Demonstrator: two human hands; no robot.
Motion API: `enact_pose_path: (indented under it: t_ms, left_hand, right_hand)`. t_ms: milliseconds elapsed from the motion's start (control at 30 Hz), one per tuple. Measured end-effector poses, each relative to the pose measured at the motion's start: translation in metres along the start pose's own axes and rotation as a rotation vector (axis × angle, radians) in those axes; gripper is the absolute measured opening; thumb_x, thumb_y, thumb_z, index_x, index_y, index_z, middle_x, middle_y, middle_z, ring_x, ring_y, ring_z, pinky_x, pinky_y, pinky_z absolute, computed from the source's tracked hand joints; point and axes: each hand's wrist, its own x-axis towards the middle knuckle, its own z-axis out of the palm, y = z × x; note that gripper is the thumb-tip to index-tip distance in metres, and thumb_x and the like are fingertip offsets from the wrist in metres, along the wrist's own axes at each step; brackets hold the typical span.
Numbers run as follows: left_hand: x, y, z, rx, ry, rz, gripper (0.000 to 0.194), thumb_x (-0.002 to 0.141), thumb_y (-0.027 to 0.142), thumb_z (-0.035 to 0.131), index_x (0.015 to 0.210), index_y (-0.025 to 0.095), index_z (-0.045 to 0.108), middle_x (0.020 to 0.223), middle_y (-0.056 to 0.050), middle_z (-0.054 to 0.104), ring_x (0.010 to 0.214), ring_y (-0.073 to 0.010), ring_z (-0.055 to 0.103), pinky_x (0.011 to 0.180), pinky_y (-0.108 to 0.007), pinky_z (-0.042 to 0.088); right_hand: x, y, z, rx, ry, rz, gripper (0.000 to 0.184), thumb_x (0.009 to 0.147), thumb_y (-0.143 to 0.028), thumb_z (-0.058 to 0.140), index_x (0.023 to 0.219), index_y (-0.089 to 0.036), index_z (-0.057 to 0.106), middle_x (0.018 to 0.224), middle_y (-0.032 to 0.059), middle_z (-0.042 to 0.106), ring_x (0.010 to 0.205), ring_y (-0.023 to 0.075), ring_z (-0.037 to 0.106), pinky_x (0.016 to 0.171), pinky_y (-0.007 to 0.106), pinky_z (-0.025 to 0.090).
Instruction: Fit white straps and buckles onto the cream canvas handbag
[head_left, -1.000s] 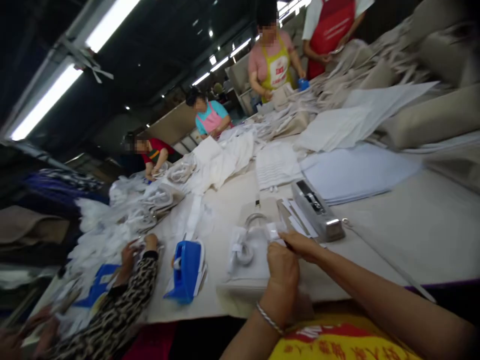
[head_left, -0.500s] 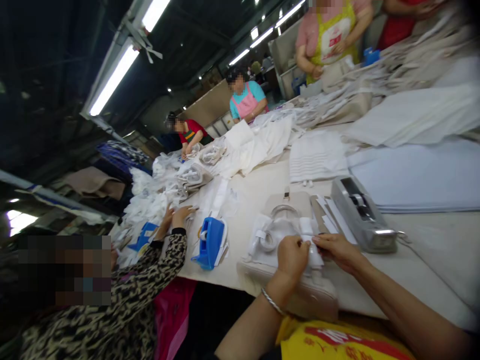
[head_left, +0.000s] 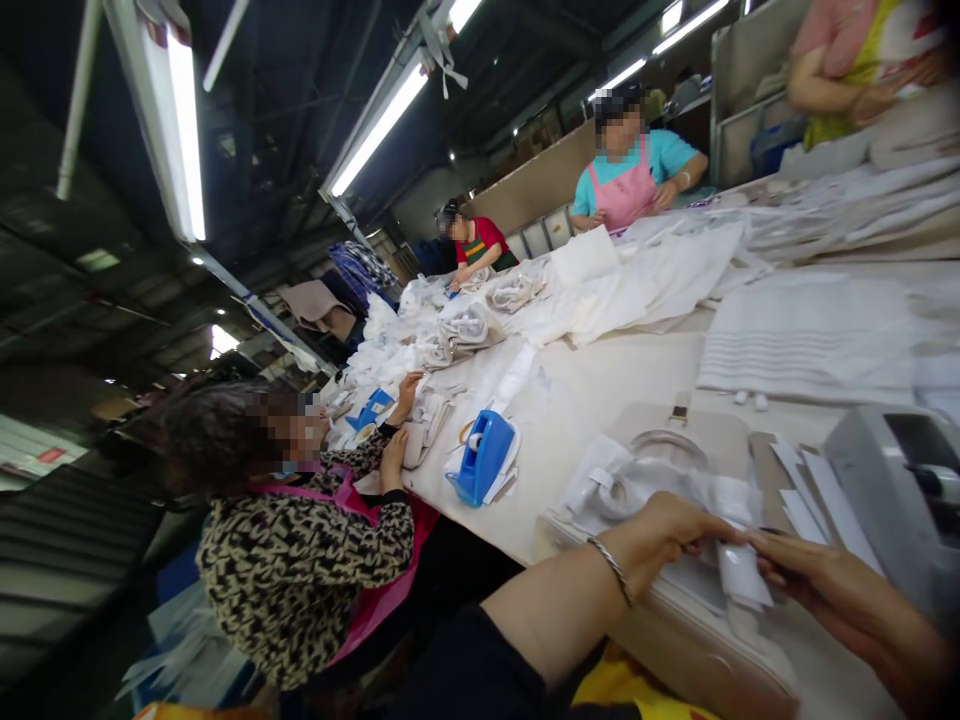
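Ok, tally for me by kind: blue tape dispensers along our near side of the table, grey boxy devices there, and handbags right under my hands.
Blue tape dispensers: 2
Grey boxy device: 1
Handbag under your hands: 1
Total: 4

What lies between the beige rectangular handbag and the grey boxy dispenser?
In the head view: flat white strips, a flat taupe piece, and partly the right hand.

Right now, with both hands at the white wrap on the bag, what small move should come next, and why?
Probably smooth the white wrap down: the left hand and right hand meet around its middle, while its lower end shows below them, over the beige bag.
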Motion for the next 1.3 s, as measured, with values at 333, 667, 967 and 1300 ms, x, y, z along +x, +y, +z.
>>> enact_pose_path:
  t_ms: [333,667,967,1300]
  left_hand:
    - [0.002,-0.006,0.002,-0.015,-0.019,0.098,0.018,0.051,0.022,0.065,0.051,0.014,0.049,0.043,0.005,0.042,0.043,-0.0078,0.037,0.039,-0.021,0.025]
    - [0.000,0.002,-0.001,-0.036,-0.133,0.155,0.021,0.054,0.022,0.059,0.047,0.016,0.040,0.036,0.008,0.030,0.035,-0.0033,0.024,0.037,-0.019,0.015]
    - [0.008,0.006,-0.002,-0.020,-0.208,0.191,0.032,0.051,0.036,0.063,0.050,0.018,0.036,0.036,0.011,0.025,0.034,-0.0025,0.020,0.036,-0.018,0.012]
    - [0.008,0.005,-0.002,-0.048,-0.215,0.179,0.035,0.047,0.038,0.065,0.050,0.017,0.038,0.037,0.010,0.026,0.035,-0.0024,0.021,0.037,-0.018,0.012]
  right_hand:
    - [-0.081,-0.021,-0.059,-0.175,0.580,-0.289,0.037,0.055,-0.033,0.066,0.088,-0.018,0.057,0.082,0.0087,0.061,0.065,0.0194,0.059,0.049,0.024,0.052]
    - [-0.084,-0.068,-0.073,-0.195,0.638,-0.174,0.020,0.069,-0.033,0.056,0.083,-0.019,0.056,0.102,0.0076,0.056,0.092,0.0199,0.052,0.058,0.027,0.047]
    - [-0.053,-0.096,-0.059,-0.238,0.878,-0.240,0.010,0.054,-0.011,0.062,0.052,-0.013,0.052,0.054,0.0003,0.052,0.055,0.0124,0.047,0.051,0.024,0.034]
    - [-0.102,-0.056,-0.046,-0.222,0.843,-0.610,0.014,0.059,-0.030,0.060,0.062,-0.016,0.058,0.077,0.0011,0.058,0.076,0.0133,0.051,0.070,0.024,0.038]
